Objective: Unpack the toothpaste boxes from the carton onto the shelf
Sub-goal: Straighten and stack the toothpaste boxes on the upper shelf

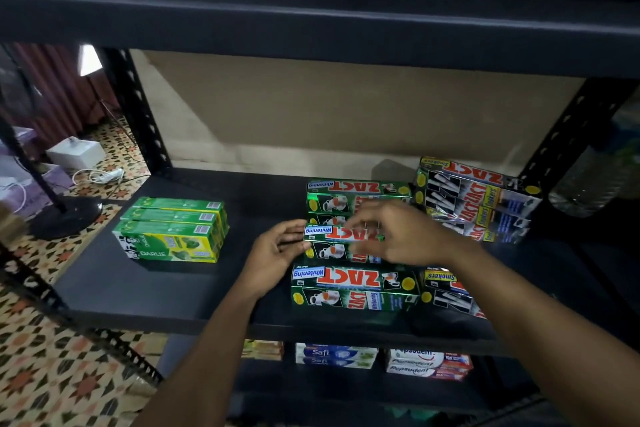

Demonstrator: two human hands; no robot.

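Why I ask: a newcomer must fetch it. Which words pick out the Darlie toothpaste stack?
Find the black shelf, middle level, left end. The Darlie stack sits alone there, bright green and yellow, unlike the dark green and black Zact boxes to its right.

The shelf (145,291) lies bare between the Darlie boxes (173,234) at the left and the green Zact stacks (356,191) in the middle, and also near and far of the Darlie boxes, so a hand could pass there. On the right, Smokers boxes (479,199) stand just beside the Zact stacks, far and near, with a post (562,135) and a bottle (588,180) beyond. The upper shelf (311,22) closes the top, and the left hand (277,253) and right hand (405,236), holding a Zact box (332,233), fill the middle.
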